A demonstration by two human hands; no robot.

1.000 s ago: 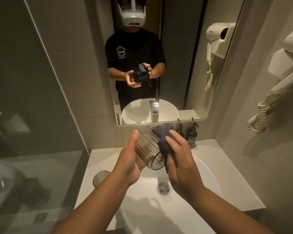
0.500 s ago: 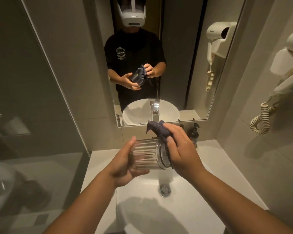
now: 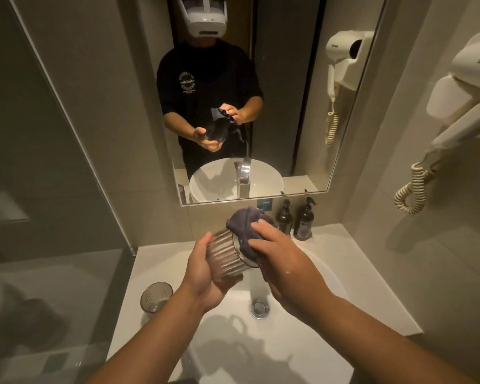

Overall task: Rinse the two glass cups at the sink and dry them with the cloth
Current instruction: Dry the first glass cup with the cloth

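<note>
Holding a ribbed glass cup [image 3: 227, 254] on its side over the sink [image 3: 288, 350], my left hand [image 3: 205, 275] wraps it. My right hand [image 3: 283, 261] grips the dark cloth [image 3: 245, 225] against its mouth. Another cup [image 3: 155, 296] stands left, on the table [image 3: 155, 261].

Ribbed glass cup [image 3: 224, 254] in left hand [image 3: 205, 275], dark cloth [image 3: 245, 227] under right hand [image 3: 281, 260], above white sink [image 3: 302, 342].
</note>
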